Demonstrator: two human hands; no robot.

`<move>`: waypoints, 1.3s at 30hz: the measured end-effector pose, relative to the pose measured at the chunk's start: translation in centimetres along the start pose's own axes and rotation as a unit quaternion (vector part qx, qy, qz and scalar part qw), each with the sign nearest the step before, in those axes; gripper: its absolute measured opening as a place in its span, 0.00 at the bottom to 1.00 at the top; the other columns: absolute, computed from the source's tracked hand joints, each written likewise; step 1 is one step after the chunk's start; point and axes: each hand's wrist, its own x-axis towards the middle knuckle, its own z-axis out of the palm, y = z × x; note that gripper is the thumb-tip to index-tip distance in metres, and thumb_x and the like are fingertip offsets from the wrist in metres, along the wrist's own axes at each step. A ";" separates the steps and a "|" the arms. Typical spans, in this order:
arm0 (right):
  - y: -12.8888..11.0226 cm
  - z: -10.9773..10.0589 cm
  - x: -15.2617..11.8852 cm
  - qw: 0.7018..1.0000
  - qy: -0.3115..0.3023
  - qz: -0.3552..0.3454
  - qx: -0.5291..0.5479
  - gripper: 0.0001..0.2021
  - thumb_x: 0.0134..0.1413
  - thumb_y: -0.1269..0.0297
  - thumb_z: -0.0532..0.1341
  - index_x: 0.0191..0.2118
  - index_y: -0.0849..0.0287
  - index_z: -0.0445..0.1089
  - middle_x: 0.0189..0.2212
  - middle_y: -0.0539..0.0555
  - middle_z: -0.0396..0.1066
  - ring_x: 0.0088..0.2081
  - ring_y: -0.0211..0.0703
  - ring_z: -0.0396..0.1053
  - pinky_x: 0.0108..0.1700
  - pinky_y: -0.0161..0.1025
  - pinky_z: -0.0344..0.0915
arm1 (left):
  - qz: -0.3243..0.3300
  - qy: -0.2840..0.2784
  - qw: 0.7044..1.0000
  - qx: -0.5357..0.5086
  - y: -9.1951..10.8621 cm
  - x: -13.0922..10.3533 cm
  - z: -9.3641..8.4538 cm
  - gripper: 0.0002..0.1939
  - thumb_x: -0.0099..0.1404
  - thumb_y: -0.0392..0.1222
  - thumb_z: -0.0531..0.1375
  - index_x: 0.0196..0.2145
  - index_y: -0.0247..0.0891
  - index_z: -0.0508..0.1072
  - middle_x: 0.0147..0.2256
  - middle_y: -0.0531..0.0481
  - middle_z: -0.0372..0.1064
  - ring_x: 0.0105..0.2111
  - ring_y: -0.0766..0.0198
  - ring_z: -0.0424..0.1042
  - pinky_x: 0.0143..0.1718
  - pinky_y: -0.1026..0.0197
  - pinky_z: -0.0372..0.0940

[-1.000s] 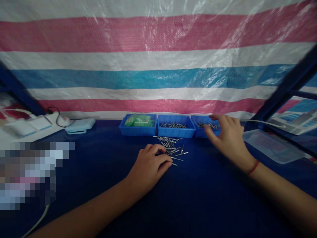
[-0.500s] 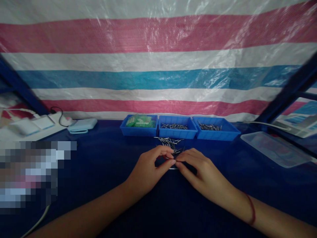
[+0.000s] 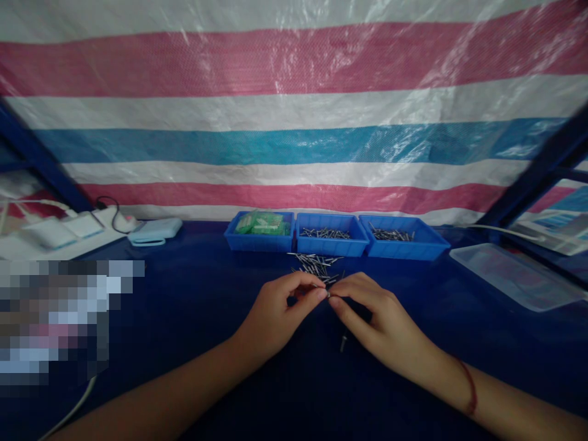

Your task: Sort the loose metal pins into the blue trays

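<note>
Together, 2 hands [image 3: 275, 312] near rivets [image 3: 316, 264]

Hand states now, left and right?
Left hand: closed on a small silver metal pin.
Right hand: fingertips at the pin's end; whether gripping, can't tell.

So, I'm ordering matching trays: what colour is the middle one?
Blue: the middle tray, in the head view.

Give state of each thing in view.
Left hand, pinching small metal piece
Right hand, fingertips at that piece, grip unclear
Left bin, open, holding green packets
Middle bin, open, holding metal pins
Right bin, open, holding similar pins
Pin pile, loose on table
Power strip, adapters plugged in
</note>
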 end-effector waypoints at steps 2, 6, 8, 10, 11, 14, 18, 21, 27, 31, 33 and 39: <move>0.0 0.0 0.0 1.000 -0.002 0.000 0.001 0.07 0.58 0.68 0.55 0.33 0.56 0.70 0.31 0.51 0.72 0.37 0.40 0.68 0.41 0.41 0.64 | 0.005 -0.003 1.000 -0.001 0.0 0.0 0.0 0.06 0.63 0.40 0.58 0.36 0.39 0.73 0.33 0.54 0.73 0.33 0.67 0.71 0.36 0.64 0.63; 0.0 0.0 0.0 1.000 -0.006 -0.003 0.004 0.07 0.58 0.68 0.54 0.34 0.56 0.70 0.32 0.51 0.72 0.37 0.40 0.68 0.41 0.41 0.63 | 0.014 -0.002 1.000 0.009 0.0 -0.2 0.1 0.06 0.63 0.40 0.58 0.37 0.39 0.74 0.33 0.54 0.73 0.32 0.66 0.71 0.36 0.64 0.64; 0.0 0.0 0.0 1.000 -0.005 -0.004 0.002 0.07 0.58 0.68 0.54 0.34 0.56 0.69 0.32 0.51 0.71 0.37 0.40 0.67 0.41 0.41 0.63 | 0.014 0.001 1.000 0.013 0.0 -0.2 0.1 0.06 0.62 0.39 0.58 0.37 0.39 0.74 0.33 0.53 0.73 0.32 0.66 0.71 0.36 0.64 0.64; 0.0 0.0 -0.1 1.000 -0.003 -0.003 0.000 0.06 0.58 0.68 0.54 0.34 0.56 0.69 0.32 0.51 0.71 0.37 0.40 0.67 0.41 0.42 0.63 | 0.014 0.001 1.000 0.014 0.0 -0.2 0.1 0.06 0.63 0.40 0.58 0.37 0.39 0.74 0.33 0.53 0.73 0.32 0.66 0.71 0.36 0.64 0.64; 0.0 0.0 -0.1 1.000 -0.002 -0.002 -0.001 0.06 0.58 0.68 0.55 0.34 0.56 0.69 0.32 0.51 0.71 0.37 0.40 0.67 0.41 0.42 0.63 | 0.015 0.002 1.000 0.014 0.0 -0.1 0.1 0.06 0.63 0.40 0.58 0.37 0.39 0.74 0.33 0.53 0.73 0.32 0.66 0.71 0.36 0.63 0.64; 0.1 0.1 -0.1 1.000 0.006 -0.001 -0.001 0.06 0.57 0.68 0.55 0.34 0.56 0.69 0.32 0.51 0.71 0.37 0.41 0.68 0.41 0.42 0.64 | 0.016 0.005 1.000 0.017 0.0 0.0 0.2 0.07 0.62 0.40 0.58 0.38 0.40 0.74 0.33 0.53 0.74 0.32 0.66 0.71 0.37 0.63 0.64; 0.2 0.2 -0.1 1.000 0.016 -0.003 -0.002 0.05 0.56 0.69 0.56 0.35 0.56 0.68 0.33 0.51 0.71 0.38 0.41 0.68 0.42 0.43 0.64 | 0.018 0.002 1.000 0.016 -0.1 0.0 0.2 0.07 0.63 0.39 0.57 0.38 0.40 0.74 0.34 0.53 0.74 0.34 0.65 0.72 0.37 0.62 0.65; 0.3 0.3 -0.1 1.000 0.028 -0.005 -0.005 0.05 0.56 0.70 0.56 0.35 0.56 0.68 0.33 0.51 0.71 0.38 0.41 0.68 0.41 0.43 0.65 | 0.018 0.001 1.000 0.012 -0.1 -0.1 0.2 0.07 0.63 0.39 0.57 0.39 0.40 0.74 0.35 0.52 0.74 0.34 0.64 0.72 0.37 0.62 0.65; 0.2 0.1 0.0 0.997 0.080 -0.011 -0.013 0.03 0.54 0.70 0.58 0.34 0.56 0.68 0.31 0.50 0.71 0.36 0.41 0.68 0.39 0.41 0.65 | 0.020 0.003 1.000 0.012 -0.2 -0.2 0.3 0.07 0.63 0.39 0.57 0.39 0.40 0.74 0.36 0.52 0.74 0.35 0.65 0.72 0.38 0.64 0.64; 0.1 0.0 -0.1 0.993 0.111 -0.035 -0.014 0.04 0.53 0.71 0.59 0.36 0.56 0.68 0.31 0.50 0.71 0.37 0.40 0.67 0.40 0.40 0.64 | 0.012 -0.004 1.000 0.015 -0.2 -0.2 0.3 0.07 0.63 0.40 0.57 0.39 0.40 0.74 0.36 0.52 0.74 0.35 0.65 0.72 0.38 0.64 0.64; -0.1 -0.1 -0.1 0.992 0.113 -0.054 -0.023 0.05 0.53 0.71 0.59 0.36 0.56 0.68 0.32 0.50 0.71 0.37 0.40 0.67 0.39 0.40 0.63 | 0.004 -0.014 1.000 0.016 -0.1 -0.1 0.3 0.07 0.64 0.40 0.57 0.38 0.40 0.74 0.36 0.52 0.74 0.35 0.65 0.72 0.38 0.63 0.64; -0.3 -1.8 0.3 0.979 0.120 -0.126 -0.106 0.04 0.52 0.72 0.60 0.34 0.56 0.68 0.30 0.50 0.72 0.36 0.43 0.68 0.39 0.43 0.61 | 0.015 -0.067 0.997 0.032 0.2 -0.4 0.4 0.14 0.64 0.41 0.56 0.48 0.38 0.66 0.36 0.51 0.73 0.35 0.64 0.71 0.40 0.60 0.63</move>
